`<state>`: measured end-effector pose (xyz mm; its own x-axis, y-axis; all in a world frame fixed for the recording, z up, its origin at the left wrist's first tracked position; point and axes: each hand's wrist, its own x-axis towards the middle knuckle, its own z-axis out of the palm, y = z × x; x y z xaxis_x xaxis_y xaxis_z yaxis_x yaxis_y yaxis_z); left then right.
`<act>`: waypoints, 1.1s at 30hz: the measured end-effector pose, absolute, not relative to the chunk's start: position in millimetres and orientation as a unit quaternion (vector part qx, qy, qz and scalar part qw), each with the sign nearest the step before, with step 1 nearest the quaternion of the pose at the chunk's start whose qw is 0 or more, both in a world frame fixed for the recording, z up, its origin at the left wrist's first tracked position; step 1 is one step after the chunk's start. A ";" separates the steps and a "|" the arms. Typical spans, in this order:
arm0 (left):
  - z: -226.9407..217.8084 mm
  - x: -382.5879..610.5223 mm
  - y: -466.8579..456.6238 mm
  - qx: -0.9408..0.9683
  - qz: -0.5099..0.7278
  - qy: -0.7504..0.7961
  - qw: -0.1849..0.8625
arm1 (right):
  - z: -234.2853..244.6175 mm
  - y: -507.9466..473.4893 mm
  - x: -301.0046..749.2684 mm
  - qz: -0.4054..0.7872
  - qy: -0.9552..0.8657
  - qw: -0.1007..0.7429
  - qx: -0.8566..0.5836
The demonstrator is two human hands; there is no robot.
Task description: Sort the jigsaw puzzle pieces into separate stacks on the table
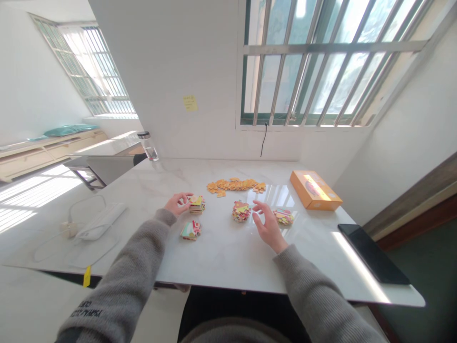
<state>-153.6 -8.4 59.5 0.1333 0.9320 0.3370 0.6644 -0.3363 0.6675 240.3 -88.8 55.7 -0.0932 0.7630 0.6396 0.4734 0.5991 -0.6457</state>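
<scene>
left hand point(176, 204) clasping puzzle stack point(197, 204), right hand point(266, 225) spread beside middle stack point(241, 211)

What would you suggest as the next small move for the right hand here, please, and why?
Probably close the right hand on the middle pile of puzzle pieces: its fingers are spread open just beside that pile, seemingly touching nothing, while the left hand has its fingers on the far-left pile.
</scene>
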 end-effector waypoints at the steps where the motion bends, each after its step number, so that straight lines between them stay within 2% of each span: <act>1: 56.8 -153.2 -6.4 0.729 0.367 0.546 0.190 | 55.8 -89.1 240.3 0.139 -0.726 0.521 -0.427; 14: 41.3 -155.8 -4.9 0.703 0.379 0.561 0.217 | 60.2 -91.1 239.9 0.147 -0.725 0.515 -0.433; 20: 54.9 -145.7 -14.1 0.726 0.391 0.551 0.122 | 59.0 -89.5 240.6 0.144 -0.727 0.511 -0.436; 23: 70.2 -114.2 -26.8 0.743 0.415 0.523 0.044 | 57.8 -87.9 241.4 0.139 -0.736 0.490 -0.446; 28: 83.0 -28.4 -50.3 0.806 0.397 0.439 -0.001 | 55.3 -85.8 242.5 0.138 -0.746 0.467 -0.453; 33: 77.9 37.1 -56.7 0.800 0.322 0.506 -0.002 | 53.7 -84.5 243.0 0.135 -0.748 0.467 -0.452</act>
<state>37.1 -56.7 77.9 0.2796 0.8087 0.5174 0.8112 -0.4873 0.3233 243.0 -84.5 53.7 -0.1561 0.8016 0.5771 0.5501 0.5558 -0.6233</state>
